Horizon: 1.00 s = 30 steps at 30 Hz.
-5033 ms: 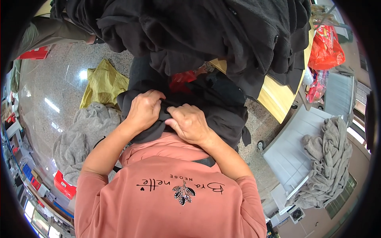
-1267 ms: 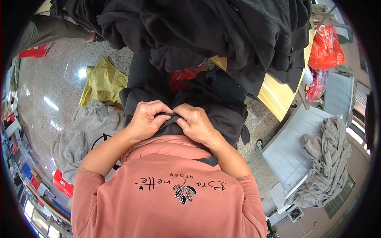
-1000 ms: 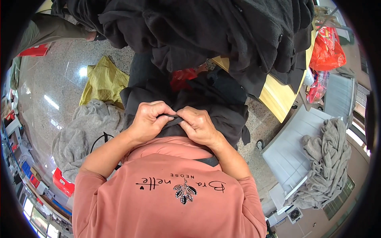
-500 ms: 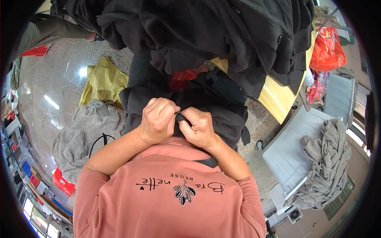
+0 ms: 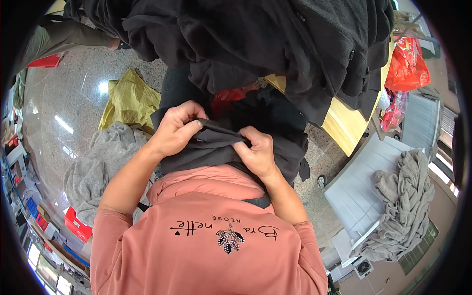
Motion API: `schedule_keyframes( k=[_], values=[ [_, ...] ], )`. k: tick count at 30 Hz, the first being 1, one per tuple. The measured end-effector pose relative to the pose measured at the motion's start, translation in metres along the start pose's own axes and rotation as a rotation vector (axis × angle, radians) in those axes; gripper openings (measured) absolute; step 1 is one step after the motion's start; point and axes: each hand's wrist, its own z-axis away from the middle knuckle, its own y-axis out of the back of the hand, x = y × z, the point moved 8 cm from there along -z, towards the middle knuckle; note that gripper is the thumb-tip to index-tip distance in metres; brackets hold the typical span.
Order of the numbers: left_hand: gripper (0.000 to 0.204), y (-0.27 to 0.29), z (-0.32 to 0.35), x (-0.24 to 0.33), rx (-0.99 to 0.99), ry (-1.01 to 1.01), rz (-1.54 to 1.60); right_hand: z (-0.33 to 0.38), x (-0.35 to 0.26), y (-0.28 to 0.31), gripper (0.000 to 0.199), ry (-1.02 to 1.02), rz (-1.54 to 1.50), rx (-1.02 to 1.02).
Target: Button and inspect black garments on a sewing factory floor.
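A black garment (image 5: 196,156) lies across my lap, with one edge stretched between my two hands. My left hand (image 5: 178,127) pinches that edge on the left, thumb pressed against the curled fingers. On the right, my right hand (image 5: 256,150) grips the same edge between thumb and fingers. The cloth between them is pulled fairly taut and folds over along the top. Which part of the garment this edge belongs to, I cannot tell.
A heap of black garments (image 5: 275,44) covers the wooden table (image 5: 344,125) ahead. Left on the floor lie a yellow sack (image 5: 129,101) and grey knit cloth (image 5: 105,157). At right, more grey cloth (image 5: 410,201) hangs over a pale bin (image 5: 361,182). A red bag (image 5: 407,66) stands beyond.
My hands were close together in front of me. They have moved apart, the left up and leftward, the right slightly rightward, spreading the garment's edge between them.
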Motion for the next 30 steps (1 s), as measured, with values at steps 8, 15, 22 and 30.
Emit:
schedule_keyframes(
  k=[8,15,22,30],
  values=[
    [0.007,0.016,0.0,0.005,0.105,0.007,-0.329,-0.009,0.007,-0.016,0.026,-0.002,0.172,-0.111],
    [0.008,0.011,0.008,-0.013,0.038,0.139,-0.296,-0.005,-0.038,-0.015,0.033,0.361,0.509,0.092],
    [0.013,0.026,0.01,-0.026,0.112,0.093,-0.414,-0.014,-0.05,-0.074,0.027,0.613,0.317,-0.182],
    [0.014,0.017,0.02,-0.003,0.075,-0.075,-0.869,-0.018,-0.013,-0.079,0.025,0.22,-0.08,-0.253]
  ],
)
